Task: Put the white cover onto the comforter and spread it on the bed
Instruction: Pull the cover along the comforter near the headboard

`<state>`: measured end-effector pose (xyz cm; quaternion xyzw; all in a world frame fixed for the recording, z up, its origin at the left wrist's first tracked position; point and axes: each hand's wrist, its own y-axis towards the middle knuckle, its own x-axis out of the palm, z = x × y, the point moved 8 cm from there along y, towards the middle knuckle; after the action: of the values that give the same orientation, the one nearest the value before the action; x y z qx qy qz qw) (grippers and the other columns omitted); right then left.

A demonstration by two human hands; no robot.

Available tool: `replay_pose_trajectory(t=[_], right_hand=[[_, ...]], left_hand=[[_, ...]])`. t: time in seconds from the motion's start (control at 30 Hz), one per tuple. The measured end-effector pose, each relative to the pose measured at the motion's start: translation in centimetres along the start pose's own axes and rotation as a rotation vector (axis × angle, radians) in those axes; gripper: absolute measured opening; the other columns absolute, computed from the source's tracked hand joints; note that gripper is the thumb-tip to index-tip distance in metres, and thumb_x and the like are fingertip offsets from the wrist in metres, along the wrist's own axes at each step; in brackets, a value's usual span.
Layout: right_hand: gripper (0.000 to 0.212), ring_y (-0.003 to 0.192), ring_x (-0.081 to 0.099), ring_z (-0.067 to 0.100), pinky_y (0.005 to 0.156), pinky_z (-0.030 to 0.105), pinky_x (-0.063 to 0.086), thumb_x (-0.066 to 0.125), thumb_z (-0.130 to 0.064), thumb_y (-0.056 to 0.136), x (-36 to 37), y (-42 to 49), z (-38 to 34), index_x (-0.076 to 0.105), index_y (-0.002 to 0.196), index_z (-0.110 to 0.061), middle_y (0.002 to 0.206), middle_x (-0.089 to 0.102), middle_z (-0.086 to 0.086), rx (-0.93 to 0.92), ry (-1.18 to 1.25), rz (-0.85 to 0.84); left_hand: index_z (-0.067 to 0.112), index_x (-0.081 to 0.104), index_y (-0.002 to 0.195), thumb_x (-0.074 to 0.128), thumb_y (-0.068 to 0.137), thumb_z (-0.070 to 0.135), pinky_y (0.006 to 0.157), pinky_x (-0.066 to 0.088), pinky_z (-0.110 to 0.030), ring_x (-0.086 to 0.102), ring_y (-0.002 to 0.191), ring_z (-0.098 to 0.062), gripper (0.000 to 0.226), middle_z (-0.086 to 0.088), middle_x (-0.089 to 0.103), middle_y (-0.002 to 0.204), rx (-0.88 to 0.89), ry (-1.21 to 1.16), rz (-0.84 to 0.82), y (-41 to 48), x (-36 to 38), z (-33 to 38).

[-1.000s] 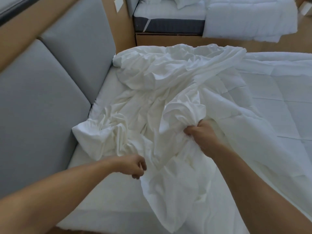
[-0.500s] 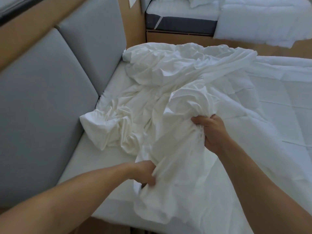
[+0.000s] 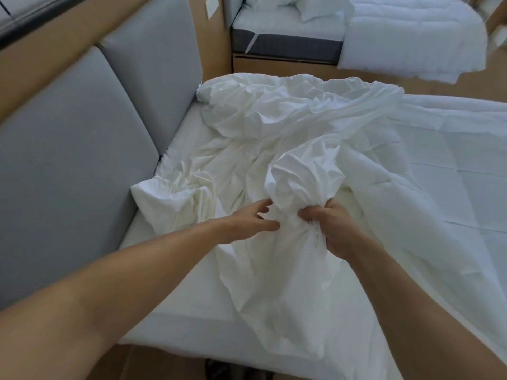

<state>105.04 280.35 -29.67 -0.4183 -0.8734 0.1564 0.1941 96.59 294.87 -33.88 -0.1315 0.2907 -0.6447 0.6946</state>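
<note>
A crumpled white cover (image 3: pixel 274 124) lies heaped across the head end of the bed (image 3: pixel 164 267), partly over the quilted white comforter (image 3: pixel 452 171) spread to the right. My right hand (image 3: pixel 333 229) grips a gathered bunch of the cover and holds it lifted off the bed. My left hand (image 3: pixel 251 220) reaches toward that same bunch with fingers spread and relaxed, its fingertips at the fabric just left of the right hand. A loose flap of the cover hangs below both hands to the bed's near edge.
A grey padded headboard (image 3: pixel 82 149) runs along the left. A wooden partition (image 3: pixel 216 39) stands behind it. A second bed (image 3: pixel 356 31) with pillows and a white comforter sits across a strip of wooden floor at the back.
My left hand let go of the lower fabric, opened and rose toward the bunch in my right hand. My right hand kept its grip and shifted a little nearer.
</note>
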Motion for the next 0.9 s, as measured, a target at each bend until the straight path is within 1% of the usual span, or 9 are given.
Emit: replay_pose_trajectory(t=[0.07, 0.13, 0.23, 0.37, 0.47, 0.57, 0.67, 0.77, 0.9], right_hand=[[0.032, 0.099, 0.069, 0.040, 0.087, 0.050, 0.057, 0.053, 0.015, 0.085, 0.4, -0.6, 0.5, 0.064, 0.113, 0.007, 0.108, 0.070, 0.025, 0.001, 0.001, -0.023], [0.031, 0.097, 0.070, 0.037, 0.085, 0.047, 0.057, 0.055, 0.014, 0.085, 0.0, -1.0, 0.6, 0.065, 0.112, 0.004, 0.106, 0.071, 0.021, 0.008, -0.015, -0.004], [0.032, 0.095, 0.072, 0.031, 0.082, 0.042, 0.058, 0.063, 0.011, 0.082, -1.8, -1.6, 0.5, 0.068, 0.110, -0.005, 0.106, 0.073, 0.015, -0.001, -0.150, 0.084], [0.033, 0.089, 0.072, 0.022, 0.079, 0.039, 0.059, 0.071, 0.007, 0.079, -3.7, -2.6, 0.1, 0.069, 0.104, -0.015, 0.106, 0.074, 0.010, -0.032, -0.236, 0.188], [0.036, 0.101, 0.071, 0.030, 0.092, 0.048, 0.056, 0.070, -0.003, 0.084, -1.2, -2.8, -0.4, 0.065, 0.120, -0.006, 0.112, 0.073, 0.015, -0.029, 0.014, -0.016], [0.048, 0.110, 0.068, 0.033, 0.095, 0.044, 0.055, 0.074, -0.011, 0.082, 1.8, -3.2, -1.8, 0.060, 0.128, -0.005, 0.119, 0.069, 0.018, -0.149, 0.066, -0.220], [0.046, 0.105, 0.070, 0.031, 0.090, 0.042, 0.057, 0.081, -0.001, 0.077, 1.7, -2.8, -1.7, 0.066, 0.119, -0.009, 0.110, 0.073, 0.014, -0.190, -0.046, -0.074], [0.035, 0.098, 0.072, 0.032, 0.086, 0.040, 0.059, 0.079, 0.001, 0.077, 0.8, -2.8, -1.0, 0.071, 0.110, -0.007, 0.102, 0.075, 0.014, -0.154, 0.020, 0.051], [0.033, 0.097, 0.070, 0.040, 0.092, 0.055, 0.055, 0.068, 0.009, 0.073, 0.5, -2.9, 0.4, 0.073, 0.104, 0.001, 0.103, 0.072, 0.023, 0.032, 0.063, -0.070]], left_hand=[[0.023, 0.063, 0.124, 0.070, 0.089, 0.035, 0.089, 0.048, -0.025, 0.061, 0.107, -0.013, 0.038, 0.010, 0.064, 0.117, 0.039, 0.053, -0.049, 0.5, 1.4, 0.0], [0.020, 0.070, 0.096, 0.069, 0.092, 0.033, 0.081, 0.048, -0.024, 0.063, 0.091, -0.013, 0.014, 0.010, 0.068, 0.092, 0.084, 0.092, 0.015, 0.5, 1.4, 0.4], [0.018, 0.076, 0.098, 0.071, 0.091, 0.026, 0.088, 0.053, -0.029, 0.069, 0.097, -0.018, 0.012, 0.002, 0.075, 0.096, 0.144, 0.126, 0.117, 0.3, -0.6, 1.7], [0.016, 0.078, 0.082, 0.077, 0.085, 0.023, 0.081, 0.050, -0.032, 0.066, 0.080, -0.018, 0.007, -0.004, 0.072, 0.083, 0.176, 0.037, 0.047, -1.9, -3.4, 5.7], [0.018, 0.077, 0.078, 0.077, 0.086, 0.026, 0.072, 0.052, -0.027, 0.065, 0.073, -0.014, 0.011, 0.000, 0.070, 0.077, 0.228, 0.065, 0.009, -2.9, -2.2, 9.7], [0.010, 0.074, 0.081, 0.076, 0.086, 0.026, 0.066, 0.048, -0.027, 0.057, 0.065, -0.009, 0.017, 0.002, 0.063, 0.070, 0.281, 0.282, 0.079, -2.7, -0.3, 12.4], [0.011, 0.067, 0.072, 0.076, 0.083, 0.019, 0.063, 0.046, -0.023, 0.054, 0.062, -0.006, 0.017, 0.006, 0.058, 0.066, 0.274, 0.318, 0.139, -2.2, 0.3, 13.6], [0.011, 0.067, 0.076, 0.076, 0.080, 0.016, 0.061, 0.047, -0.026, 0.056, 0.065, -0.011, 0.012, 0.002, 0.060, 0.071, 0.239, 0.295, 0.111, -2.0, 1.3, 13.9], [0.012, 0.070, 0.080, 0.076, 0.082, 0.015, 0.064, 0.049, -0.033, 0.058, 0.069, -0.018, 0.006, -0.003, 0.064, 0.076, 0.212, 0.237, -0.019, -2.3, 3.1, 13.1]])
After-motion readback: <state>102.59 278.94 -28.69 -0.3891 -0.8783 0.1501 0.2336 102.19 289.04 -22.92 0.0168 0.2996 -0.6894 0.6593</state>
